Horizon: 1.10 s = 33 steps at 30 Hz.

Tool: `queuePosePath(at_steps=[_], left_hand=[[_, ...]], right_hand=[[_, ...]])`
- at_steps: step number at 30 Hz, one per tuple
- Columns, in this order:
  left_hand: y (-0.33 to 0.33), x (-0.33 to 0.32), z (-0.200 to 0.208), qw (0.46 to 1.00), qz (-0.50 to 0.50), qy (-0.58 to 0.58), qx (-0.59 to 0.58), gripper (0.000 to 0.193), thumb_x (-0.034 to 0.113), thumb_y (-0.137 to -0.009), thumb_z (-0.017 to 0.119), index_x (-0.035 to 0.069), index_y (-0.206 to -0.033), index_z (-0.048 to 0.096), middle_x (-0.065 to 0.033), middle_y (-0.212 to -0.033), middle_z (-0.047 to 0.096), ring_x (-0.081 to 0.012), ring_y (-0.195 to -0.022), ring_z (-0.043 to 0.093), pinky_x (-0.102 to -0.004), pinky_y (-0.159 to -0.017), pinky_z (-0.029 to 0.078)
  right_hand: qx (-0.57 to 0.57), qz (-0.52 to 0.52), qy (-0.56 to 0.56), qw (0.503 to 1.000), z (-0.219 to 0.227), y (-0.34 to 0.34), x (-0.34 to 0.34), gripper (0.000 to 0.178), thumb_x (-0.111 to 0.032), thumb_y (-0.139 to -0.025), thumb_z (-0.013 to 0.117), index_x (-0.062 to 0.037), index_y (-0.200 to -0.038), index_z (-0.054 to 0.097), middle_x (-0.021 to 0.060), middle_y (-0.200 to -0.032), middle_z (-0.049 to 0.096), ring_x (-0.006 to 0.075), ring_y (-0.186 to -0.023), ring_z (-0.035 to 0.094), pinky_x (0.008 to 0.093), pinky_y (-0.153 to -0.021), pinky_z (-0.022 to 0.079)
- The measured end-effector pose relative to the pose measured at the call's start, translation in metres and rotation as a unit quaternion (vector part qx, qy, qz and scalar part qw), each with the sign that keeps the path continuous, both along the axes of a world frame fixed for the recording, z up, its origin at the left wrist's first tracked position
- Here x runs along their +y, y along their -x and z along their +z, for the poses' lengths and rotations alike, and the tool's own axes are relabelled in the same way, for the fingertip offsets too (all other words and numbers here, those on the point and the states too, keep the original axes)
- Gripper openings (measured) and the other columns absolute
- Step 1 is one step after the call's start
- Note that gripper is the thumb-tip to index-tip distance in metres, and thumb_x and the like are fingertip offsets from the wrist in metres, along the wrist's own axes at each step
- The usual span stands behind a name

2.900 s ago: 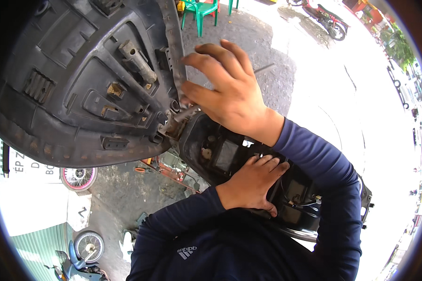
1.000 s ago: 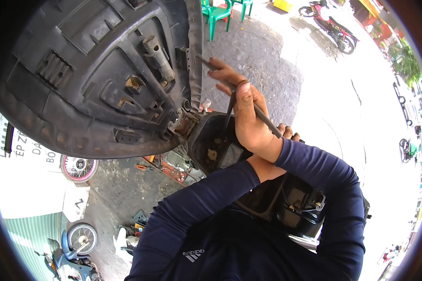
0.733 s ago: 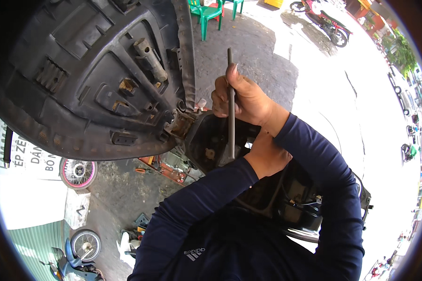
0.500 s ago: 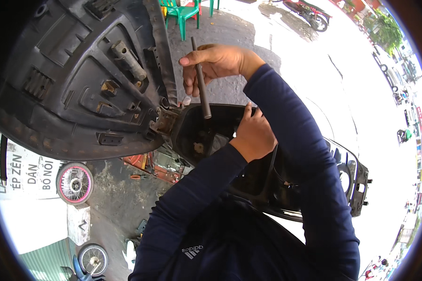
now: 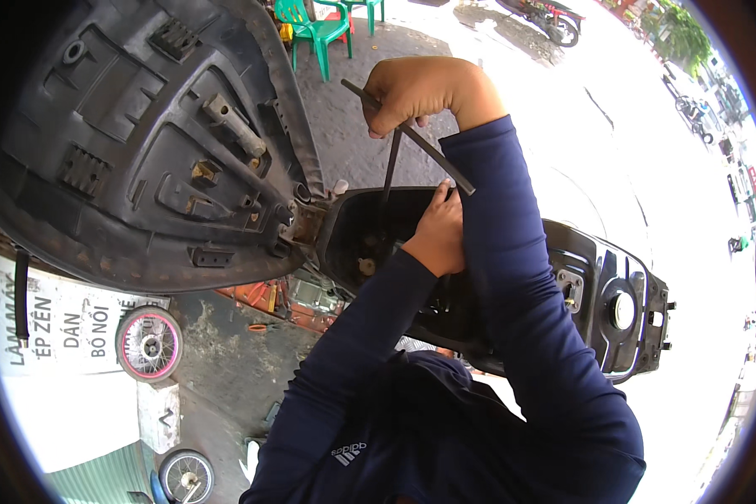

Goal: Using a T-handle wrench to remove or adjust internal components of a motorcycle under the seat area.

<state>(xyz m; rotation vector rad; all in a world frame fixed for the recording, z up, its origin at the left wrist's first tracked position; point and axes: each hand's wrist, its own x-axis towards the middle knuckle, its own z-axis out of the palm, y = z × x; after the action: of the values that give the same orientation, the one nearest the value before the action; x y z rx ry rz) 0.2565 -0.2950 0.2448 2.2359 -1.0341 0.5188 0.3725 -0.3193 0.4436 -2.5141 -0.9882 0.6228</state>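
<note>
My right hand (image 5: pixel 424 94) is wrapped from above around the crossbar of a dark T-handle wrench (image 5: pixel 438 160). The crossbar slants down to the right, and its thin shaft drops into the storage box (image 5: pixel 341 220) of a motorbike; the shaft's lower end is lost in shadow. My left hand (image 5: pixel 437 233) lies at the far rim of that box, one finger stretched onto the edge. Its other fingers are partly hidden behind my right sleeve. The raised black seat (image 5: pixel 101 202) stands at the left, hinged beside the box.
A metal fuel tank cap (image 5: pixel 622 311) sits on the motorbike's right end. Below the seat is a red tool tray (image 5: pixel 298 315). Pink-rimmed wheel (image 5: pixel 149 344) and another wheel (image 5: pixel 186 477) are at lower left. A green plastic chair (image 5: pixel 319 34) and a parked motorbike (image 5: pixel 546 21) stand beyond.
My right hand has turned over and closed around the wrench's crossbar, which has swung from nearly upright to slanted. The shaft now shows, reaching into the box. The left hand stays by the rim.
</note>
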Motion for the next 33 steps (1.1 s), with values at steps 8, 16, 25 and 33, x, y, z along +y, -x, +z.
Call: queuePosePath(at_steps=[8,16,25,33], left_hand=[[0.013,0.053,0.063,0.992,0.038,0.019,0.120,0.025,0.018,-0.086,0.067,-0.002,-0.101,0.067,-0.0203,-0.112,0.067,-0.0348,-0.111,0.063,-0.0451,-0.096,0.049],[0.097,0.030,0.055,0.975,0.011,0.193,0.109,0.017,0.005,-0.076,0.071,0.000,-0.090,0.063,-0.0146,-0.094,0.065,-0.0302,-0.081,0.065,-0.0399,-0.070,0.053],[0.101,0.027,0.050,0.973,0.102,0.180,0.105,0.023,-0.004,-0.063,0.062,-0.001,-0.086,0.059,-0.0146,-0.088,0.063,-0.0339,-0.070,0.062,-0.0400,-0.060,0.051],[0.097,0.049,0.052,0.887,0.055,0.427,0.169,0.014,-0.010,-0.075,0.053,-0.001,-0.084,0.058,-0.0114,-0.085,0.064,-0.0203,-0.068,0.060,-0.0339,-0.065,0.050]], right_hand=[[-0.009,-0.001,-0.024,1.000,-0.005,-0.007,-0.007,0.023,-0.022,-0.072,0.075,-0.0014,-0.080,0.071,0.0037,-0.060,0.059,0.0134,-0.053,0.056,0.0287,-0.048,0.044],[0.017,-0.003,-0.019,1.000,0.000,-0.005,-0.008,0.024,-0.022,-0.072,0.076,-0.0021,-0.084,0.073,0.0038,-0.062,0.061,0.0135,-0.054,0.057,0.0286,-0.049,0.045],[0.082,-0.028,-0.062,0.994,-0.007,-0.018,-0.022,0.032,-0.030,-0.073,0.080,-0.0032,-0.091,0.074,0.0032,-0.072,0.067,0.0141,-0.061,0.061,0.0294,-0.052,0.048],[0.120,0.064,-0.128,0.982,-0.010,-0.009,-0.006,0.033,-0.025,-0.073,0.082,-0.0003,-0.093,0.072,0.0042,-0.080,0.070,0.0129,-0.072,0.064,0.0294,-0.061,0.049]])
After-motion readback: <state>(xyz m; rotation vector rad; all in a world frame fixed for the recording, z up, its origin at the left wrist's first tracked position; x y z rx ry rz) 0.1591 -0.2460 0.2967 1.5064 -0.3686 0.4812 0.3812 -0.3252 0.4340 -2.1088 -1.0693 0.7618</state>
